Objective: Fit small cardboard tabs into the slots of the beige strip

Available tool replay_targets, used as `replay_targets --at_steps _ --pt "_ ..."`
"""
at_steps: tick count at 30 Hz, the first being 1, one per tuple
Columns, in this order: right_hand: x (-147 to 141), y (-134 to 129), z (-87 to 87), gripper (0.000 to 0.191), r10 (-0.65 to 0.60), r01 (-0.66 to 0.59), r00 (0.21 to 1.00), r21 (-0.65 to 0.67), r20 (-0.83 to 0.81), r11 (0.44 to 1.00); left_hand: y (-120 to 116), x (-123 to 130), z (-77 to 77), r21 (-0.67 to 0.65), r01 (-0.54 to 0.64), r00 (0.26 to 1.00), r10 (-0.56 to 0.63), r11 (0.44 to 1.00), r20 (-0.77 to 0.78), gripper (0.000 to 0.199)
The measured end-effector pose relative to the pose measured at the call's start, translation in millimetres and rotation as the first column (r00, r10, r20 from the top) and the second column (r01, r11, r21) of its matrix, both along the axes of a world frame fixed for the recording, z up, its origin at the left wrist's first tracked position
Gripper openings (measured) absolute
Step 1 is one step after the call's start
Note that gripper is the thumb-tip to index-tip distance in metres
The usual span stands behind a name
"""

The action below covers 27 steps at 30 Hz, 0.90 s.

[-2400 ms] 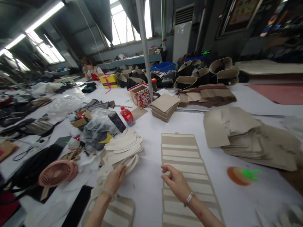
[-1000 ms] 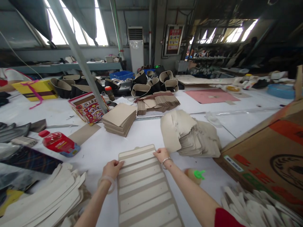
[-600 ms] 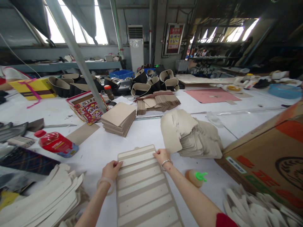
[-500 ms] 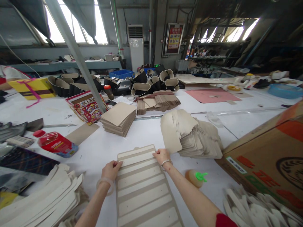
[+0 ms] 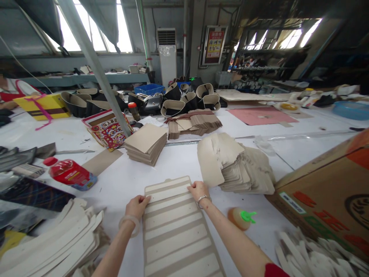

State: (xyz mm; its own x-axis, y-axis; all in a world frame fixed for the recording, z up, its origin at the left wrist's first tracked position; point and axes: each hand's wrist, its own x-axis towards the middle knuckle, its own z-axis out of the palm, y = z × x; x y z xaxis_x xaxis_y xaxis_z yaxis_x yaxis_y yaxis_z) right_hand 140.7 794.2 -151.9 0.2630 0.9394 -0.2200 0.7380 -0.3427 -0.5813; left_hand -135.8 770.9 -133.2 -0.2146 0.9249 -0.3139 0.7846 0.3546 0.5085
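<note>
In front of me lies a long beige panel (image 5: 170, 214) with several pale strips across it, its near end cut off by the frame. My left hand (image 5: 136, 206) pinches the left end of a pale strip (image 5: 170, 194) near the panel's far edge, thumb and fingertips together. At the strip's other end, my right hand (image 5: 199, 191) is closed in the same kind of pinch. The strip lies flat against the panel. Just beyond my right hand is a stack of pale curved-edge pieces (image 5: 233, 165). A bottle with a green nozzle (image 5: 240, 218) stands right of my right forearm.
Loose pale strips are heaped at lower left (image 5: 57, 246) and lower right (image 5: 314, 254). A cardboard box (image 5: 325, 192) borders the right side. A red bottle (image 5: 70, 173), a stack of rectangular sheets (image 5: 146, 144) and a slanted metal pole (image 5: 95, 65) stand farther left. Another person (image 5: 17, 90) is at far left.
The view has shifted slightly, so things sit a little farther right. Both hands keep their places at the strip's ends. More of the person at far left shows.
</note>
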Motion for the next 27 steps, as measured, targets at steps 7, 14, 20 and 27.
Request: replay_targets --at_steps 7,14,20,27 --pt "-1.2 -1.8 2.1 0.018 0.025 -0.025 0.999 -0.006 0.022 1.000 0.3 -1.2 -3.8 0.011 0.001 1.000 -0.001 1.000 -0.023 0.030" --pt "0.8 -0.5 -3.3 0.023 0.065 -0.065 0.997 -0.010 0.042 0.998 0.4 0.5 -4.9 0.024 -0.008 0.998 0.010 1.000 -0.061 0.029" --pt "1.2 0.0 -5.6 0.024 0.080 -0.080 0.995 0.001 0.067 0.997 -0.3 3.0 -3.7 0.019 -0.015 0.997 0.016 1.000 -0.074 0.028" --pt "1.3 -0.3 -4.5 0.025 0.084 -0.083 0.994 -0.013 0.074 0.996 0.5 3.2 -5.3 0.014 -0.024 0.996 0.025 1.000 -0.082 0.031"
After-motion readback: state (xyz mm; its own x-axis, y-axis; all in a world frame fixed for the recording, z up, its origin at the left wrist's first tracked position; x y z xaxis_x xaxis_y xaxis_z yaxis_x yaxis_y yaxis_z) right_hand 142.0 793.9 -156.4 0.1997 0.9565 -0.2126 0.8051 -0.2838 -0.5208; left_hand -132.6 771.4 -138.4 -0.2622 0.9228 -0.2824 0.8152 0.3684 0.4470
